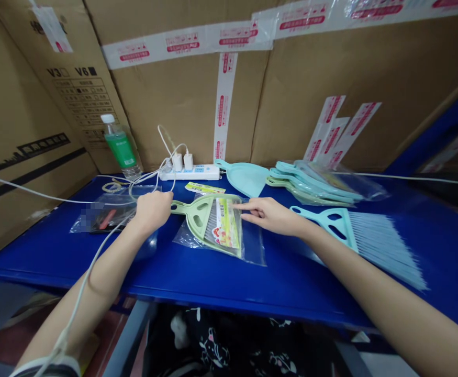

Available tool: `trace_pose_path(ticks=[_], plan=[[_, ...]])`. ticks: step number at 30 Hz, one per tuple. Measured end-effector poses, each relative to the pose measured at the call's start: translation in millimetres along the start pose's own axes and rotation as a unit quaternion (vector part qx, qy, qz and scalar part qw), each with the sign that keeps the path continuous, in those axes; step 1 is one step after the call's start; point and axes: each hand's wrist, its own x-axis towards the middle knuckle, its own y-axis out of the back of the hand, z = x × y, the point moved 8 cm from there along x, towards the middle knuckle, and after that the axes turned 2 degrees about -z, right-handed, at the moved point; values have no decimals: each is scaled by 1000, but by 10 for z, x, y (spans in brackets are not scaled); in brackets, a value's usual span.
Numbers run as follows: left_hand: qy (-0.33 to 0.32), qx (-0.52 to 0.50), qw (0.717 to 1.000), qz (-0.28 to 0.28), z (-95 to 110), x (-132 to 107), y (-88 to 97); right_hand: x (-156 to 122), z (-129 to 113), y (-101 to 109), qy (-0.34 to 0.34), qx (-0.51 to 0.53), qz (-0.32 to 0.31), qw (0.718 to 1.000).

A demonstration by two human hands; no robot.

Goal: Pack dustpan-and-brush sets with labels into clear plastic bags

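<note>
A light green dustpan with a small brush nested in it lies in a clear plastic bag on the blue table. A yellow-green label card shows on top of the set. My left hand is closed in a fist at the handle end, gripping the dustpan. From the other side, my right hand reaches in with its index finger stretched out to the card's upper right edge. The other fingers of that hand are partly curled, and it holds nothing.
Behind lie a blue dustpan, a power strip with cables, and several bagged dustpan sets. A blue brush is at right. Left are a bottle and a clear bag. Cardboard boxes wall the back.
</note>
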Motion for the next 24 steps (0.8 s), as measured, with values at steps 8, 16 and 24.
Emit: trace_pose_path(ticks=[8, 16, 24], plan=[[1, -2, 1000, 6, 9, -11, 13, 14, -103, -75, -70, -67, 24, 995], [-5, -23, 1000, 15, 8, -24, 25, -4, -166, -41, -108, -91, 32, 989], [-8, -5, 1000, 9, 13, -18, 10, -57, 0, 124, -143, -162, 27, 976]])
